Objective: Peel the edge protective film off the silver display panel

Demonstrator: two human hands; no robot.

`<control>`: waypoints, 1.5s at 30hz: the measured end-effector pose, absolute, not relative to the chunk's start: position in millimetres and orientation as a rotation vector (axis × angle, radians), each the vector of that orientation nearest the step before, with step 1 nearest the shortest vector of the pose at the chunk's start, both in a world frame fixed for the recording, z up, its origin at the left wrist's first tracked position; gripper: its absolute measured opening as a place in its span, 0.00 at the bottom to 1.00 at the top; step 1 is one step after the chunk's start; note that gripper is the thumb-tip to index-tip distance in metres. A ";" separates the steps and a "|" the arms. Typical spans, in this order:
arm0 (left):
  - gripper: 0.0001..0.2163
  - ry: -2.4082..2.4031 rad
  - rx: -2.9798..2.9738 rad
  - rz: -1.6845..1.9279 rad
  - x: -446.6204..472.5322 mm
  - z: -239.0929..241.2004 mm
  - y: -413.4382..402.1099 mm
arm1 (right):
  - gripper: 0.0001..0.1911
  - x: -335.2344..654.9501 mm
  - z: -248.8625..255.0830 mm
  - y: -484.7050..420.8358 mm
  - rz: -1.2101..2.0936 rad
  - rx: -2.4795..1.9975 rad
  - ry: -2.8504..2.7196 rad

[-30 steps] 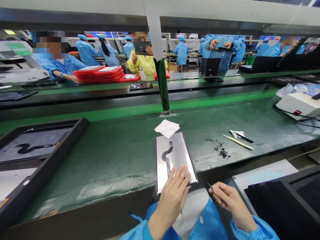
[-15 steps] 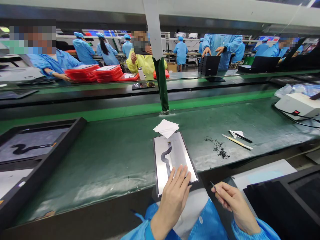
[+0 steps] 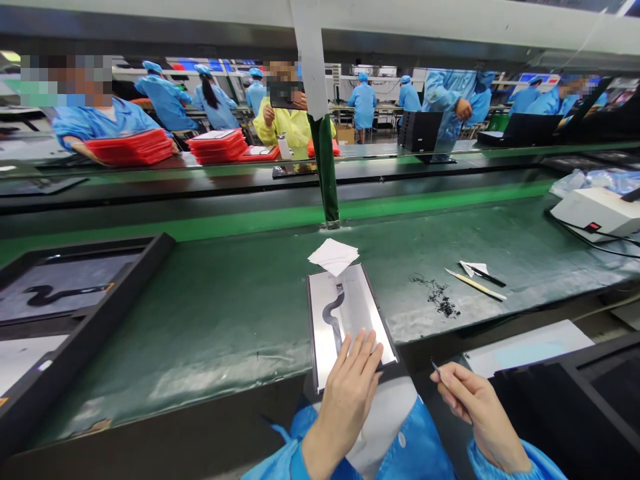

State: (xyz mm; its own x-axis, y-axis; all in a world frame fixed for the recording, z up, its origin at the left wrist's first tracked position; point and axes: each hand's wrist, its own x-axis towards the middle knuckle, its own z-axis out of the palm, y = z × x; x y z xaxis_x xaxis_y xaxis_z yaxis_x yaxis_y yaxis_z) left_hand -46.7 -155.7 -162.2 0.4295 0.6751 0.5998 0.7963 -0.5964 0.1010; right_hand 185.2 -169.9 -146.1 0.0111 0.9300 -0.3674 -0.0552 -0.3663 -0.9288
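A silver display panel (image 3: 345,313) with a dark curved flex cable (image 3: 333,312) lies on the green mat near the front edge. My left hand (image 3: 350,387) rests flat on its near end, fingers stretched out together. My right hand (image 3: 467,397) hovers to the right of the panel, off the mat's edge, fingers pinched on a thin pointed tool (image 3: 436,367) whose tip points up and left. A folded white wipe (image 3: 333,256) lies at the panel's far end.
A black tray (image 3: 90,327) with another panel sits at the left. Two thin tools (image 3: 475,283), black scraps (image 3: 440,297) and a white box with cables (image 3: 595,210) lie to the right. Dark trays (image 3: 575,400) fill the near right. A post (image 3: 323,167) stands behind; workers in blue stand beyond the conveyor.
My right hand with the thin tool has drifted slightly to the right and down, away from the panel. My left hand has stayed on the panel.
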 end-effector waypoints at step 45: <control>0.36 -1.500 -2.502 -0.862 -44.8 -162.7 -157.4 | 0.30 217.0 -120.7 -161.6 1.247 -1.501 -0.800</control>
